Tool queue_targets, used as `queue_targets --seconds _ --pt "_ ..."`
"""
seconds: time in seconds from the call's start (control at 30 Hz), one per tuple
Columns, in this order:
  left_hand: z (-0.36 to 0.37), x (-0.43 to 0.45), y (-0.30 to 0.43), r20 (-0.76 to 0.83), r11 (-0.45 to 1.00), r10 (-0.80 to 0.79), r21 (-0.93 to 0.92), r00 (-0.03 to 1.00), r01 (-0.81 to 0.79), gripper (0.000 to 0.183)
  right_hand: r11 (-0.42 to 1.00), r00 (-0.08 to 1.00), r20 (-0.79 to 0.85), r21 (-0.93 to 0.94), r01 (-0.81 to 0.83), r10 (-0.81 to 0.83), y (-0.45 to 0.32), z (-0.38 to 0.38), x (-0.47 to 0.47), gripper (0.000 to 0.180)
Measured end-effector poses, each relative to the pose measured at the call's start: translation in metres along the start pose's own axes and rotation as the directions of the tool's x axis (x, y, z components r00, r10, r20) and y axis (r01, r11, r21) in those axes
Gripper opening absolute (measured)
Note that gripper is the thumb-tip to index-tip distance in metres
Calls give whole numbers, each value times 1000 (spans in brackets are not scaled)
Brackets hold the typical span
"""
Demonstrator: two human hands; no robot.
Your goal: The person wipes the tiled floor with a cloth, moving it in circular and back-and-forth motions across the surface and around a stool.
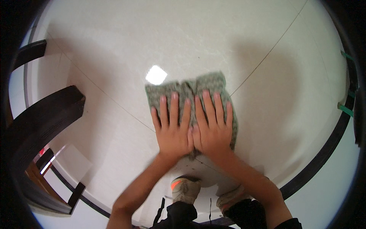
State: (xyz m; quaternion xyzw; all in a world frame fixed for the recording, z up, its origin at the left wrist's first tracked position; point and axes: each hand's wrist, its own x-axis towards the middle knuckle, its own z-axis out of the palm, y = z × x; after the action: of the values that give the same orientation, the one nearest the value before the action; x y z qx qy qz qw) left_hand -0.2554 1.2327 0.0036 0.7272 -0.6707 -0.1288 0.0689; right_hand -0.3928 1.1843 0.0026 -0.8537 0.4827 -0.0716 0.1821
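Observation:
A grey-green cloth (211, 81) lies flat on the glossy tiled floor (183, 34), with a fold running down its middle between my hands. My left hand (173, 134) presses palm down on its left half, fingers spread. On the right half rests my right hand (213, 131), also flat with the fingers apart. The two thumbs meet near the cloth's centre. Neither hand has its fingers closed around the cloth. What lies beneath the palms is hidden.
Dark furniture legs (48, 114) stand on the left. A dark baseboard (317, 166) curves along the right wall, near green pieces (345, 109). My shoes (186, 190) are just behind the cloth. Small dark specks (187, 165) dot the floor before them.

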Motion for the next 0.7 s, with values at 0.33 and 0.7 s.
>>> queue_targets --seconds 0.33,0.7 --pt "8 199 -59 -413 989 95 140 906 -40 54 994 869 -490 -110 12 -65 43 21 212 55" --pt "18 -43 -4 -12 994 -92 60 996 93 62 999 999 -18 25 -30 30 -15 22 -23 60"
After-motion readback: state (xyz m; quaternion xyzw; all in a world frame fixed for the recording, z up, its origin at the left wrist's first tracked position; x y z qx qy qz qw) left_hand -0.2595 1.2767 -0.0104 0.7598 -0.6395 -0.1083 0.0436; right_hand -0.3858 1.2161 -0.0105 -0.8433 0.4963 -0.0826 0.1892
